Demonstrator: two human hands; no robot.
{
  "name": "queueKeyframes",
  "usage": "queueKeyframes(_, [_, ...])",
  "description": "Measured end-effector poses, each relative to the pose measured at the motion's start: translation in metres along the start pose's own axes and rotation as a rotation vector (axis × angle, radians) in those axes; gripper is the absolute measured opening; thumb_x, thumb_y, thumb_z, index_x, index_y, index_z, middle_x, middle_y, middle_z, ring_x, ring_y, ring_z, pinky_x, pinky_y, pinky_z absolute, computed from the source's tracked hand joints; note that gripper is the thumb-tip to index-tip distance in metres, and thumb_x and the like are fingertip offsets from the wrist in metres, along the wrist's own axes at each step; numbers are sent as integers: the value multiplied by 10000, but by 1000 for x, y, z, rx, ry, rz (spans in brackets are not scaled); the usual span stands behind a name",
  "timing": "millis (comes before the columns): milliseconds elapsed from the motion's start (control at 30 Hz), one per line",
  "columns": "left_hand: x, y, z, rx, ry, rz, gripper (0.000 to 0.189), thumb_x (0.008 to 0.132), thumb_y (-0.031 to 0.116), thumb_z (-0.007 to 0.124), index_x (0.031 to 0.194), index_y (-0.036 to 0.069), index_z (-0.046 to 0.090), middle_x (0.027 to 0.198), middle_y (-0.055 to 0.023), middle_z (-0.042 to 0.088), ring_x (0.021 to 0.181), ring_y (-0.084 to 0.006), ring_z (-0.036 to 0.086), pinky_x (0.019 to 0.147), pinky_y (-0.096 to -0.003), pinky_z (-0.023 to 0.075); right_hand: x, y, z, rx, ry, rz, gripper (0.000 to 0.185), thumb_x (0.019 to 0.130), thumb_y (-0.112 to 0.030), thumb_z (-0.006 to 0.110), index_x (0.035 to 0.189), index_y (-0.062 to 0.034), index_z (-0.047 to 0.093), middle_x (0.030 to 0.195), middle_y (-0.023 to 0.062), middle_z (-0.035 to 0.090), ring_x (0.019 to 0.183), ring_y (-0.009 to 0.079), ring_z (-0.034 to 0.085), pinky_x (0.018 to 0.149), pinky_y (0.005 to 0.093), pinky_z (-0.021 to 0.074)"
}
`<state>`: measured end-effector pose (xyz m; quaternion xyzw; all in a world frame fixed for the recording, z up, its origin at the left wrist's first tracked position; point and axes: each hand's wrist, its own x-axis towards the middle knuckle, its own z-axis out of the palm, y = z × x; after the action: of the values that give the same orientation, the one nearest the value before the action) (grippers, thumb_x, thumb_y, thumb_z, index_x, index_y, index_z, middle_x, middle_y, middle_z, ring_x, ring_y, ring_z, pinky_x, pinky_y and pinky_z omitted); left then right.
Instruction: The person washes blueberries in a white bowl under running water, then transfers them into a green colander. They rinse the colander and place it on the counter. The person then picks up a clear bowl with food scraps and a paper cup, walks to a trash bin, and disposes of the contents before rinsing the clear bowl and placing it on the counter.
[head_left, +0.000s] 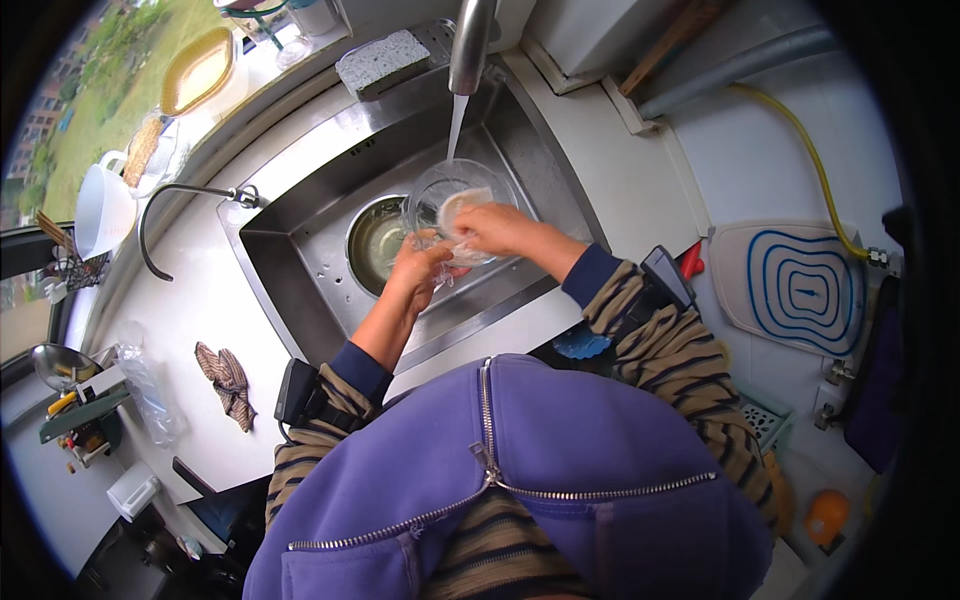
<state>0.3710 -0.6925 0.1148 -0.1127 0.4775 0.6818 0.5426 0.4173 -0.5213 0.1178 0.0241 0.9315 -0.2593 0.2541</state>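
Note:
Over the stainless steel sink (551, 161), my left hand (417, 268) grips the near left edge of a clear bowl (429, 184). Inside the bowl, my right hand (493, 227) holds a pale scrubbing pad or cloth (459, 205) against it. Crinkled clear film or wet suds shows around my left fingertips; I cannot tell which. A stream of water (455, 126) falls from the faucet (472, 52) onto the bowl's far side. Below and to the left, a round metal basin (358, 247) with liquid in it sits on the sink floor, partly hidden by the bowl and my left hand.
A speckled grey block (384, 61) lies behind the sink. A thin curved tap (161, 202) rises at the left rim. On the left counter lie a striped cloth (226, 384) and a plastic bag (146, 390). The windowsill holds a measuring jug (103, 210) and a yellow-rimmed container (196, 71).

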Motion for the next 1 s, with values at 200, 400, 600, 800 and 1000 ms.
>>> queueKeyframes(200, [3,6,4,-32,-137,-76,402,838,-30,556,1213,27,423,1105,-170,566,904,-369,639,759,-451,588,10,-11,-9,-30,436,-450,152,749,-157,635,882,-92,601,974,67,581,1024,275,559,854,390,470])
queueKeyframes(400, [-1,19,0,-58,27,-87,475,843,-54,514,1262,-7,294,1129,-228,547,949,-444,617,793,-501,569,31,8,-32,-539,770,-509,109,790,-182,546,862,-139,618,953,28,593,1015,197,550,833,366,435])
queueKeyframes(600, [2,1,1,-52,140,14,415,843,-30,530,1207,51,347,1099,-196,563,915,-387,621,806,-495,555,6,4,0,-489,277,-75,122,817,-158,541,893,-101,619,996,65,595,986,240,571,819,397,413])
queueKeyframes(800, [5,4,-7,-12,56,41,315,853,2,529,1156,68,470,1066,-121,578,905,-271,610,740,-423,544,11,-17,25,324,283,-235,139,801,-117,578,928,-63,594,1022,140,591,982,338,569,826,417,452])
queueKeyframes(1000, [-4,13,-6,-76,33,0,506,830,-38,539,1264,10,283,1076,-199,522,941,-403,623,762,-451,581,17,4,1,-210,393,-55,162,784,-137,616,923,-58,585,1030,134,594,1000,337,576,849,420,469])
